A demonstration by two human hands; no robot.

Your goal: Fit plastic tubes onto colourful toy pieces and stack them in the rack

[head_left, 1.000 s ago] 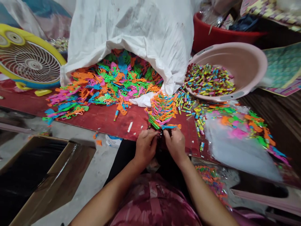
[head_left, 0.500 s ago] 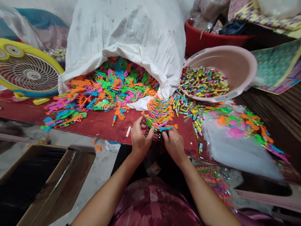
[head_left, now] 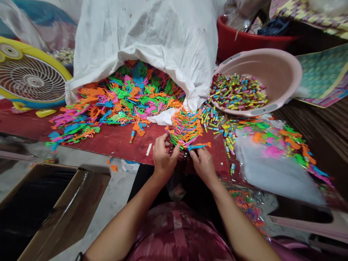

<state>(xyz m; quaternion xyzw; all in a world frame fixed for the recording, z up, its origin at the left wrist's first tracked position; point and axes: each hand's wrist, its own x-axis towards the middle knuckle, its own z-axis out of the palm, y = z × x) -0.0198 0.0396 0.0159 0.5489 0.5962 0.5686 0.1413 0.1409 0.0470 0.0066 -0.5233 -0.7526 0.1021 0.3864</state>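
A stack of thin plastic pieces [head_left: 187, 125] in orange, pink, green and blue lies at the table's front edge, by a dark holder with round holes [head_left: 181, 153]. My left hand [head_left: 164, 155] is at the left of the holder, its thumb and fingers curled around the near-left end of the stack. On the other side my right hand [head_left: 202, 161] has its thumb and fingertips at a blue piece [head_left: 199, 146] tipped with orange. Whether the fingers grip that piece is too small to tell.
Behind lies a white sack [head_left: 146, 29] spilling a colourful heap [head_left: 130, 98]. A pink basin [head_left: 285, 76] with small wrapped tubes [head_left: 239, 92] stands right, beyond clear plastic bags [head_left: 274, 170]. A yellow fan [head_left: 32, 79] is left; an open carton [head_left: 78, 203] sits below.
The blue piece has shifted slightly right and its orange tip sticks out further beside my right hand. Both hands appear a little lower and further right, and the view has tilted slightly.
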